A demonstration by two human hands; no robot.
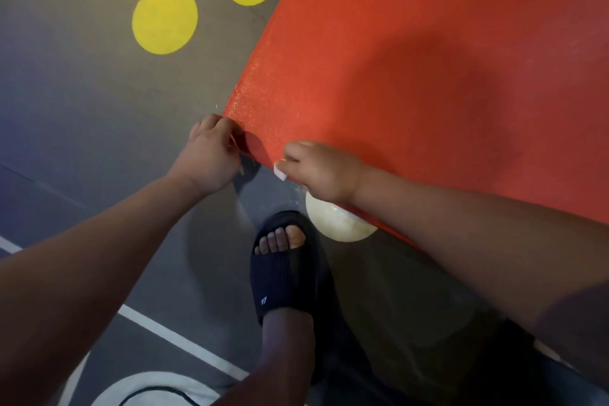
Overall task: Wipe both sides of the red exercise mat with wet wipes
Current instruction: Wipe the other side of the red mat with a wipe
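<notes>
Red exercise mat (412, 76), seen from the head camera: it fills the upper right of the view and lies over the grey floor (82, 92), with its textured surface facing up. Its near corner points toward the person and is raised slightly, casting a dark shadow on the floor just below.

The left grip (211, 155) pinches this corner, fingers curled round the mat's edge and thumb on the underside. The right grip (319, 171) sits just beside it along the near edge. Its fingers are curled over the rim and clamp a folded white wet wipe (280, 171) against the mat, so that only one end of the wipe shows past the knuckles. Both forearms are bare and reach in from the lower corners.

Below the right grip, a pale cream floor dot (336, 224) is partly covered by the mat's edge. A foot in a dark slide sandal (286, 273) stands on the floor near that dot. Two yellow floor dots (164, 19) lie to the left of the mat, well apart from both grips. A white floor line (184, 339) crosses the lower left.
</notes>
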